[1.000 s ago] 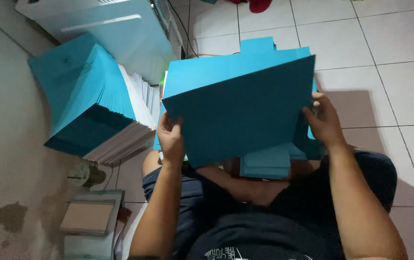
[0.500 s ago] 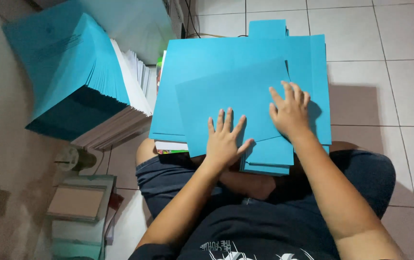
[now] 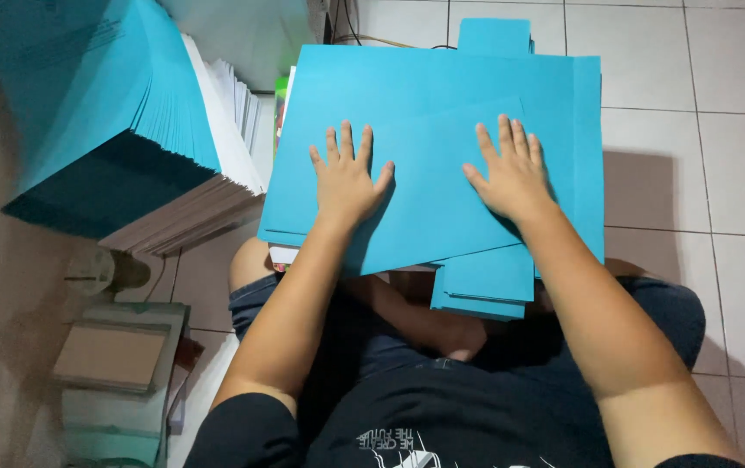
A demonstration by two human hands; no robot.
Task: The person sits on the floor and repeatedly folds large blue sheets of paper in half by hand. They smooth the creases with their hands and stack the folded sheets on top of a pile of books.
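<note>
Lowered from mid-air, your blue sheet (image 3: 442,204) now lies on the pile (image 3: 563,113), left hand (image 3: 346,178) and right hand (image 3: 511,173) pressing it with fingers spread wide, while the tall stack (image 3: 130,147) beside the pile looks unworked.

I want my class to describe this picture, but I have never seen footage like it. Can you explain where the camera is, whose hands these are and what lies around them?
The camera sits on a person's head and looks straight down, so you see that person's own arms and lap; they sit on a floor of pale square tiles. There is no machine here, only two bare hands. The left hand and the right hand both lie flat, fingers spread, on a large turquoise paper sheet. That sheet lies slightly askew on a stack of similar turquoise sheets over the knees. Neither hand grips anything; they press down. To the left stands a tall leaning pile of turquoise covers with white pages. Lower left there is a small brown cardboard box.
</note>
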